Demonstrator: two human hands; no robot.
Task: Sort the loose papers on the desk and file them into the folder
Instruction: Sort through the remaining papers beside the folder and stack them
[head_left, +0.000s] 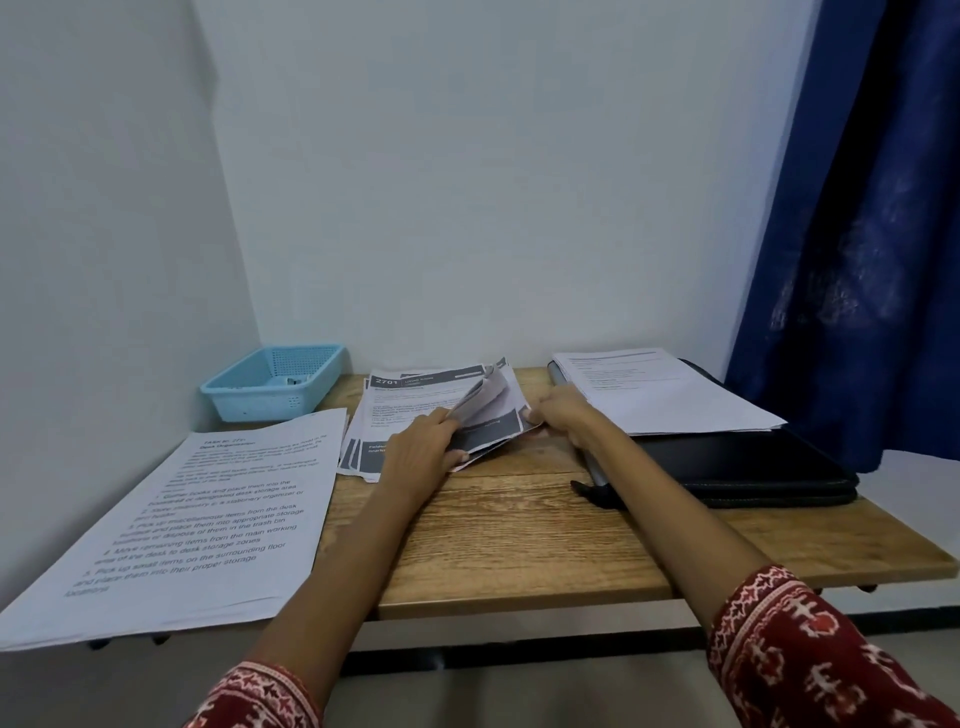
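A fanned stack of papers (415, 415) is gripped at both near corners by the hands, left hand (421, 452) and right hand (563, 415), with the black folder (737, 467) lying just right of the stack, nearer the right hand.

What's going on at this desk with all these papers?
A person is sorting papers. Both hands are on the middle stack: the left hand lifts and leafs through its sheets while the right hand holds its right edge. Another sheet already lies on the black folder at the right, and a printed page lies at the left, near a blue basket.
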